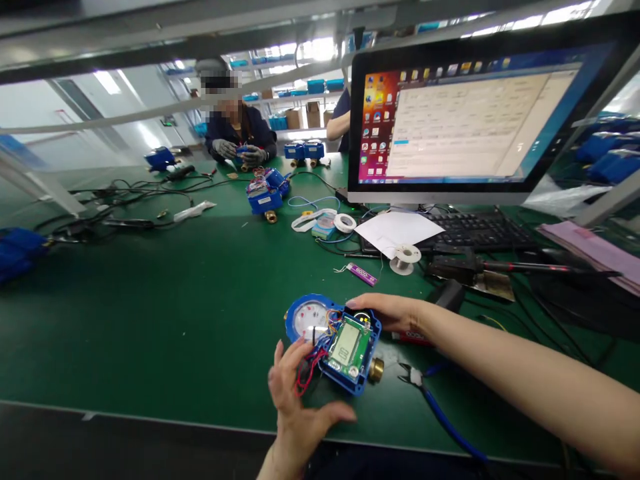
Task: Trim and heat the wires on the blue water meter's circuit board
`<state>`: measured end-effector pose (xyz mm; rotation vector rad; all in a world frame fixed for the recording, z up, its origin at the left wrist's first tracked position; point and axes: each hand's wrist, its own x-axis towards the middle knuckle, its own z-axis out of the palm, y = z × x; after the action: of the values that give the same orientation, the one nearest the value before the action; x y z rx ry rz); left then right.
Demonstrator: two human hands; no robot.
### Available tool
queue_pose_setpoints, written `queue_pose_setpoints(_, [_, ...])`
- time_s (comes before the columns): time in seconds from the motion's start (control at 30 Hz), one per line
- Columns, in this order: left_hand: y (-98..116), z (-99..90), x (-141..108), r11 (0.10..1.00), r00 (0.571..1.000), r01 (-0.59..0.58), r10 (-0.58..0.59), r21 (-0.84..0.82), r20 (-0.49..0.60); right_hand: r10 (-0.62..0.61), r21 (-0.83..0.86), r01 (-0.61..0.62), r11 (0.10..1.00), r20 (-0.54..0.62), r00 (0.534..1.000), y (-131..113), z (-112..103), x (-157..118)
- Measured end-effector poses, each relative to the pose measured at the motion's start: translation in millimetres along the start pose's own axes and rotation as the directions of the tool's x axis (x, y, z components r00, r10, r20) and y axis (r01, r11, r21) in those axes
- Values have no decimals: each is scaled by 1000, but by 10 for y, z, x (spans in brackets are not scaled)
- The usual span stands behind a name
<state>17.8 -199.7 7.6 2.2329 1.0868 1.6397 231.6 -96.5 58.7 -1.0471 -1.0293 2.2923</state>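
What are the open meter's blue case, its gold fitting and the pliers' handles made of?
Case: plastic or painted metal, can't tell; even, slightly glossy blue. Fitting: likely brass, shiny; yellow metallic glints. Handles: probably rubber or plastic sleeves, smooth; uniform blue.

The green table (150, 320) bears pliers (441, 415), a keyboard (467, 228) and spool (403, 262).

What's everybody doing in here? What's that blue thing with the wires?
Someone at the green table has an opened blue device between their hands. The right hand is at its far edge; the left hand is open by the red wires. Its little screen shows dark digits. Cutters lie nearby. Across the table, another person in gloves handles something blue.
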Motion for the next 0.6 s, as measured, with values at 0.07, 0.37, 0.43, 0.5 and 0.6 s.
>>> queue_pose_setpoints(0.07, [55,1,35,947,955,232,-266,-223,-134,-13,35,15,999,-47,999,62,55,-53])
queue_pose_setpoints(0.37, [564,-39,275,-280,112,592,-900,-756,421,-228,-191,187,964,-226,947,238,479,-240])
queue_pose_setpoints(0.43, [562,-73,261,-209,90,661,-931,-721,353,-277,-304,188,934,-284,918,259,635,-332])
queue_pose_setpoints(0.5, [539,-114,231,-86,105,786,-957,-612,270,-315,-391,170,904,-344,885,282,817,-466])
queue_pose_setpoints(0.6, [545,-62,209,22,172,885,-943,-465,284,-552,-576,345,741,-229,802,282,1079,-647])
